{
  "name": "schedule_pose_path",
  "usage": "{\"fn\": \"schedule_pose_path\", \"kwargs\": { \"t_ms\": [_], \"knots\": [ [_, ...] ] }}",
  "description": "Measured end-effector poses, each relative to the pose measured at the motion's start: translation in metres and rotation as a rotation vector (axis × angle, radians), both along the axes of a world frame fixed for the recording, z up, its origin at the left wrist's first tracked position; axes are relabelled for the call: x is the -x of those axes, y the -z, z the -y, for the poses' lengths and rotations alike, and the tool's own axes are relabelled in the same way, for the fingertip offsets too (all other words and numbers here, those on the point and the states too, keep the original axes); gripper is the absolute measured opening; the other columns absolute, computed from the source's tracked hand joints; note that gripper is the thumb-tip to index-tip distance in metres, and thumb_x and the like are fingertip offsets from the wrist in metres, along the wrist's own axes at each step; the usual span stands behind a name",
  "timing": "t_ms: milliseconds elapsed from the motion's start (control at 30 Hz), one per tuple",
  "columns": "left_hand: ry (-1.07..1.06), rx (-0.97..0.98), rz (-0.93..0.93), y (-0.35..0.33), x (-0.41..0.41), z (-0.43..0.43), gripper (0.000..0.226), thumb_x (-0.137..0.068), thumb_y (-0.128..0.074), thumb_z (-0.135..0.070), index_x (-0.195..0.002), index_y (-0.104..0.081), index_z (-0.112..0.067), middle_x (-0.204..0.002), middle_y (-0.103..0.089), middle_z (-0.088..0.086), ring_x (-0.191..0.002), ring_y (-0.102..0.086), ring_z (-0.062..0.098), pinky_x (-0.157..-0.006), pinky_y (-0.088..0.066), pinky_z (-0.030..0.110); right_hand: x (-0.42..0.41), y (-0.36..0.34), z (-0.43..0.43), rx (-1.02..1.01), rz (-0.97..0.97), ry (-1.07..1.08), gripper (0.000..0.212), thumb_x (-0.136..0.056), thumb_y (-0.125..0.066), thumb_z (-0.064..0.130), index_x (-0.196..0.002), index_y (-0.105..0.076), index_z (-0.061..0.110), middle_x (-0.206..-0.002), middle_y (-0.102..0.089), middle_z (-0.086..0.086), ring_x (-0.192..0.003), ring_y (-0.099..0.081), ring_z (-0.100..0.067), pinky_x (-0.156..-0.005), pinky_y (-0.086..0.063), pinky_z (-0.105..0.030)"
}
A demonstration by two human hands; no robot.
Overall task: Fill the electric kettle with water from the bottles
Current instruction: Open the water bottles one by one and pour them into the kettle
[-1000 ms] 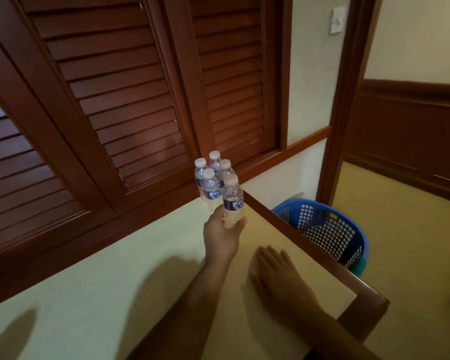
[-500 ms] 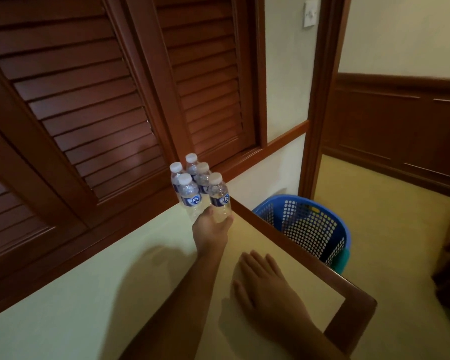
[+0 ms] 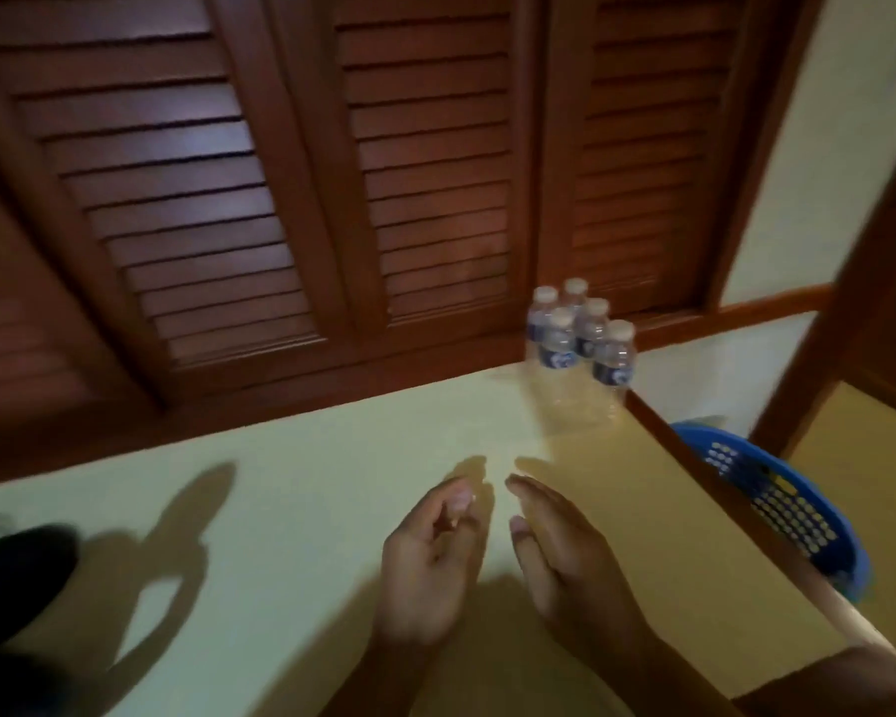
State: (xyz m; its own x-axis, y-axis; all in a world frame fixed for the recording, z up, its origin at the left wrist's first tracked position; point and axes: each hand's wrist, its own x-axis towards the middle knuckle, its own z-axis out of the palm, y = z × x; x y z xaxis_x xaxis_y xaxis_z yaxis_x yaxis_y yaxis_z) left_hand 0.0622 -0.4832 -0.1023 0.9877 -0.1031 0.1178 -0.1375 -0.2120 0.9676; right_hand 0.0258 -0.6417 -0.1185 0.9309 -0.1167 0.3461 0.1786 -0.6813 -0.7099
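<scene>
Five bottles (image 3: 580, 344) with blue labels, print too blurred to read, stand clustered at the table's (image 3: 291, 509) far right corner. Nearer, the left hand (image 3: 433, 561) is loosely curled and empty, and the right hand (image 3: 565, 556) is straight-fingered and empty, with open tabletop ahead of both. A blue basket (image 3: 787, 509) sits past the right edge.

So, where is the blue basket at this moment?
In the head view the blue basket sits at the right, just beyond the wooden right edge of the table and lower than it, below and right of the cluster of water bottles.
</scene>
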Motion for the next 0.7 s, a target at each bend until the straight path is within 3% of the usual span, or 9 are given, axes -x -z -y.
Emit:
{"fn": "schedule_pose_path", "kwargs": {
  "t_ms": [167,267,433,700],
  "knots": [
    [-0.216,0.039,0.098,-0.015,0.051,-0.078,0.037,-0.101,-0.064,-0.008,-0.132,-0.068,-0.028,-0.122,-0.074,-0.024,-0.118,-0.066,-0.005,-0.101,-0.05,0.014,0.006,-0.031,-0.094,-0.165,0.065,-0.261,0.043,-0.102,-0.047,0.032,-0.143,-0.055,0.026,-0.143,-0.054,0.02,-0.135,-0.044,0.008,-0.11,-0.032,-0.011],
    [-0.358,0.02,0.17,-0.022,0.081,-0.119,0.038,-0.101,-0.064,-0.008,-0.133,-0.067,-0.029,-0.123,-0.074,-0.022,-0.118,-0.067,-0.002,-0.099,-0.052,0.016,0.022,-0.041,-0.141,-0.239,0.076,-0.398,0.039,-0.103,-0.05,0.023,-0.141,-0.058,0.022,-0.14,-0.057,0.019,-0.133,-0.048,0.004,-0.106,-0.034,-0.009],
    [-0.571,0.024,0.259,-0.032,0.129,-0.181,0.036,-0.1,-0.061,-0.017,-0.133,-0.067,-0.031,-0.125,-0.074,-0.016,-0.121,-0.068,0.008,-0.099,-0.054,0.026,0.049,-0.05,-0.213,-0.321,0.054,-0.598,0.038,-0.102,-0.05,0.025,-0.139,-0.059,0.026,-0.133,-0.06,0.022,-0.13,-0.055,-0.006,-0.102,-0.041,-0.014],
    [-0.804,0.027,0.329,-0.047,0.191,-0.281,0.036,-0.097,-0.061,-0.017,-0.13,-0.068,-0.03,-0.123,-0.074,-0.015,-0.118,-0.071,0.012,-0.097,-0.057,0.031,0.093,-0.062,-0.319,-0.449,0.021,-0.757,0.035,-0.1,-0.051,0.029,-0.134,-0.063,0.03,-0.131,-0.064,0.02,-0.124,-0.06,-0.005,-0.097,-0.045,-0.014]
  ]
}}
